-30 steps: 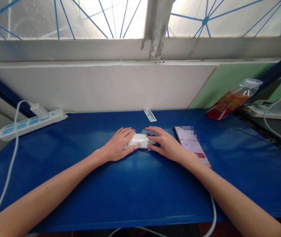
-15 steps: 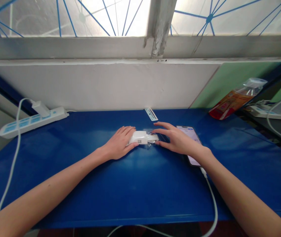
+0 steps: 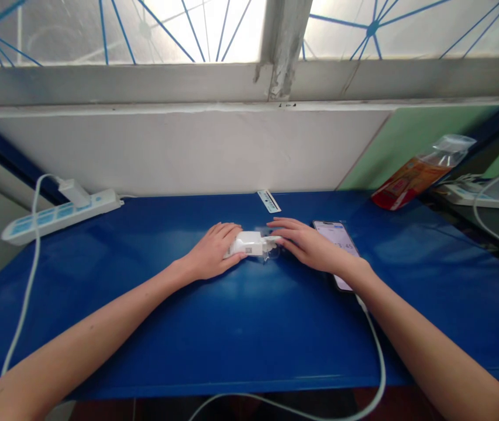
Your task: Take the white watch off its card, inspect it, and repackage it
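Observation:
A small white box-like item (image 3: 251, 243) in clear plastic lies on the blue table (image 3: 231, 327). My left hand (image 3: 214, 251) is closed on its left end, with the thumb along the near side and the fingers over the top. At its right end, my right hand (image 3: 304, 242) pinches a white flap-like part (image 3: 271, 239) between thumb and fingers. Crinkled clear plastic shows just below that part. Under and beside my right wrist lies a phone (image 3: 337, 237) with a lit screen, partly covered by the hand.
A white power strip (image 3: 62, 215) with a plug and cable sits at the left. A labelled strip (image 3: 269, 201) lies near the wall. At the right back leans a bottle of red drink (image 3: 416, 175). A white cable (image 3: 378, 351) runs from the phone over the front edge.
The fingers of my right hand have closed in on the right end of the white item, and its flap-like part now stands slightly raised. My left hand has stayed nearly still.

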`<state>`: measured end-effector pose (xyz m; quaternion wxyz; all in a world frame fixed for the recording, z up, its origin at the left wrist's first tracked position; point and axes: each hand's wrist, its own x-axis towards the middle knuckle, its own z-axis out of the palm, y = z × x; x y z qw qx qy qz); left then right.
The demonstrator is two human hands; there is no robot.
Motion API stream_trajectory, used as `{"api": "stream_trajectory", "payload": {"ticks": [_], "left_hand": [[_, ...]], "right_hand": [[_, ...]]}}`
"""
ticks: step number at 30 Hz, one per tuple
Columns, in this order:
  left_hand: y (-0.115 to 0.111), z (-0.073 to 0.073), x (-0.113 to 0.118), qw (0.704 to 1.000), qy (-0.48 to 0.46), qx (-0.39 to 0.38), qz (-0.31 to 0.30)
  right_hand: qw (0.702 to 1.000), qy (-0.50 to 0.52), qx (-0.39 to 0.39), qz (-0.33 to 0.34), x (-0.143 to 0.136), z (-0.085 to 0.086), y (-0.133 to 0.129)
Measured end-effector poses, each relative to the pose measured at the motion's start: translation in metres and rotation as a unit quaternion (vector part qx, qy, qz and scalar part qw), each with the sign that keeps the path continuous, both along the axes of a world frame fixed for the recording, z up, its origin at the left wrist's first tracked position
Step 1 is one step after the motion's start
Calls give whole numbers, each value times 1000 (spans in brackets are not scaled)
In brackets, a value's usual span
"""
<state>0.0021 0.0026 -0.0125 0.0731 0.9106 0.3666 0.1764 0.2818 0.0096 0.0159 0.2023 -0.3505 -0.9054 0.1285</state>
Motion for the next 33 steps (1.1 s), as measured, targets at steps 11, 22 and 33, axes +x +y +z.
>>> {"api": "stream_trajectory", "payload": {"ticks": [11,22,33], "left_hand": [[-1,0,2,1000,18,-10,22],[-5,29,4,989,-111,-94,11],[-45,69,47,784,-425,-451,-26]], "right_hand": [[843,466,-201,-177,-9,14,0],[692,592,-385,-150,-28,25,-17],[684,615,-392,-21,-102,70,-2]]}}
